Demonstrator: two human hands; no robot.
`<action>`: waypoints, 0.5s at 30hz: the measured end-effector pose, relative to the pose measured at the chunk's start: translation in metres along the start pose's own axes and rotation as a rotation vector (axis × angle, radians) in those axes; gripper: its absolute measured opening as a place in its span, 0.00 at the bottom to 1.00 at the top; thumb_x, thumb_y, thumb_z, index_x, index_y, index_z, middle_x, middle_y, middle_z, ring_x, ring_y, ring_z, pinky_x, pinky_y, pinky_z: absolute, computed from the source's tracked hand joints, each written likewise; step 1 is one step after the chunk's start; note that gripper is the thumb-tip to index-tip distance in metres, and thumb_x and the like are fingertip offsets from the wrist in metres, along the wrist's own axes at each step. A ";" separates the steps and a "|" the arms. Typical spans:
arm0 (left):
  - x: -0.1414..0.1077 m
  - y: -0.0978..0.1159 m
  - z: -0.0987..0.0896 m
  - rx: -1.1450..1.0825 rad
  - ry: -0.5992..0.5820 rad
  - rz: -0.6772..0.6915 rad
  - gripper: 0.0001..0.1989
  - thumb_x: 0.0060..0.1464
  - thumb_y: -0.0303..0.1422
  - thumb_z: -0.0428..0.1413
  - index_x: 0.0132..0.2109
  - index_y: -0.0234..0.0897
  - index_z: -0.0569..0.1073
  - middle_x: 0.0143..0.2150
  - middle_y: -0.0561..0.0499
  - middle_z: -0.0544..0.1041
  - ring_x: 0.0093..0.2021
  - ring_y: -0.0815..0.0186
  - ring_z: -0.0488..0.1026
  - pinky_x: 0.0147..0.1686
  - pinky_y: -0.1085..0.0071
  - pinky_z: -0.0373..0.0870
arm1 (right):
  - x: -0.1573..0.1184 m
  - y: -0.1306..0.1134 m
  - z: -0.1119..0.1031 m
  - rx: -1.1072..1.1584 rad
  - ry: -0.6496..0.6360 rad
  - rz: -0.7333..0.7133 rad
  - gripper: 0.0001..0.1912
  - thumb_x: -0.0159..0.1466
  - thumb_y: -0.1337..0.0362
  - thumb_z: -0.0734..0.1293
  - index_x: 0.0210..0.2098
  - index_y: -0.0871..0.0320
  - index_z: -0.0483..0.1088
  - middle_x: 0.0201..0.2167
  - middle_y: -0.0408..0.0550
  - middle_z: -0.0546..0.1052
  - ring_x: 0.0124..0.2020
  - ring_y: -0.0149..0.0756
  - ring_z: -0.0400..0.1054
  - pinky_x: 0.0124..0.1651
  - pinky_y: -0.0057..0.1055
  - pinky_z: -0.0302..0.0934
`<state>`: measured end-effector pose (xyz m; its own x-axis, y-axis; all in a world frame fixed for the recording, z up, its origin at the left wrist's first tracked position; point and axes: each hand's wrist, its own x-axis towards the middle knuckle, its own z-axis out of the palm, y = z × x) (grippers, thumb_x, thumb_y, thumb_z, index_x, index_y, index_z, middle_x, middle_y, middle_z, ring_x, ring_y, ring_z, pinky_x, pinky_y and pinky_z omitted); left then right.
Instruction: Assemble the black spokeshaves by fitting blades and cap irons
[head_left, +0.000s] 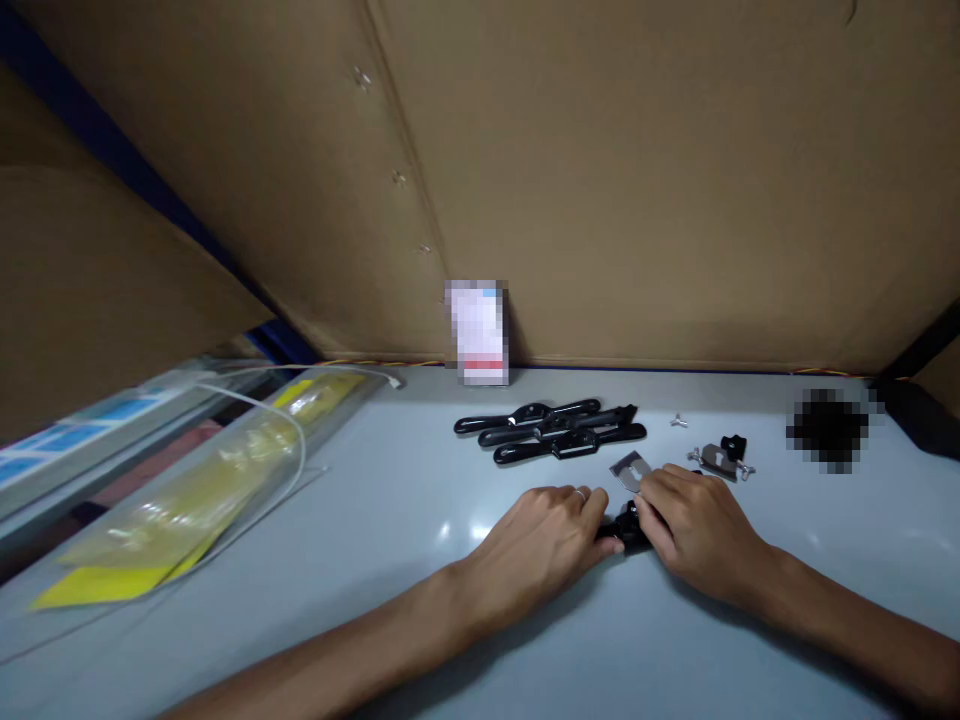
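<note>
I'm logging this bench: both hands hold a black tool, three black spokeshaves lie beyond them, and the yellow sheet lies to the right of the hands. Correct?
One slip: the head view shows the yellow sheet lying to the left of the left hand and right hand. Both do hold a black tool, and three black spokeshaves lie beyond them.

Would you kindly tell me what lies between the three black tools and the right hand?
In the head view, a metal blade lies between the black tools and the right hand.
</note>
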<state>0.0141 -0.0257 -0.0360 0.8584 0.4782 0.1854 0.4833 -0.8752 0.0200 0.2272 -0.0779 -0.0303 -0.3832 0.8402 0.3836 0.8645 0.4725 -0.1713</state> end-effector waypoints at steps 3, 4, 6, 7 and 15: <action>0.001 -0.001 -0.003 -0.047 -0.059 0.007 0.15 0.71 0.40 0.47 0.38 0.36 0.67 0.28 0.49 0.75 0.25 0.65 0.69 0.25 0.67 0.55 | 0.000 -0.001 0.000 -0.013 0.060 -0.016 0.15 0.70 0.69 0.56 0.29 0.58 0.69 0.26 0.48 0.73 0.28 0.38 0.66 0.31 0.35 0.51; 0.002 -0.001 -0.005 -0.065 -0.077 0.015 0.15 0.71 0.41 0.47 0.38 0.36 0.67 0.28 0.50 0.75 0.24 0.66 0.69 0.25 0.66 0.54 | 0.001 0.000 -0.003 0.008 0.061 -0.004 0.15 0.69 0.68 0.57 0.28 0.58 0.69 0.26 0.48 0.73 0.28 0.37 0.66 0.31 0.35 0.52; 0.002 -0.003 -0.008 -0.091 -0.103 0.021 0.15 0.71 0.41 0.48 0.39 0.36 0.68 0.28 0.50 0.76 0.24 0.66 0.69 0.25 0.66 0.52 | 0.003 0.002 -0.010 0.118 0.047 0.055 0.14 0.69 0.67 0.60 0.28 0.58 0.68 0.25 0.46 0.73 0.26 0.35 0.65 0.30 0.34 0.53; 0.003 -0.003 -0.009 -0.097 -0.109 0.022 0.15 0.71 0.41 0.48 0.39 0.37 0.68 0.28 0.50 0.76 0.24 0.66 0.69 0.25 0.65 0.51 | 0.004 0.004 -0.015 0.195 0.041 0.094 0.13 0.69 0.66 0.61 0.27 0.57 0.68 0.24 0.45 0.73 0.25 0.33 0.64 0.30 0.33 0.53; 0.003 -0.005 -0.013 -0.139 -0.118 0.033 0.13 0.70 0.41 0.51 0.40 0.37 0.68 0.29 0.52 0.76 0.25 0.66 0.69 0.25 0.66 0.50 | 0.004 0.013 -0.030 0.489 -0.055 -0.093 0.11 0.70 0.65 0.64 0.47 0.56 0.79 0.31 0.46 0.75 0.29 0.31 0.68 0.31 0.30 0.60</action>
<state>0.0120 -0.0204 -0.0228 0.8917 0.4469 0.0719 0.4330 -0.8884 0.1525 0.2466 -0.0764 -0.0034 -0.4790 0.7953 0.3715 0.5774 0.6042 -0.5492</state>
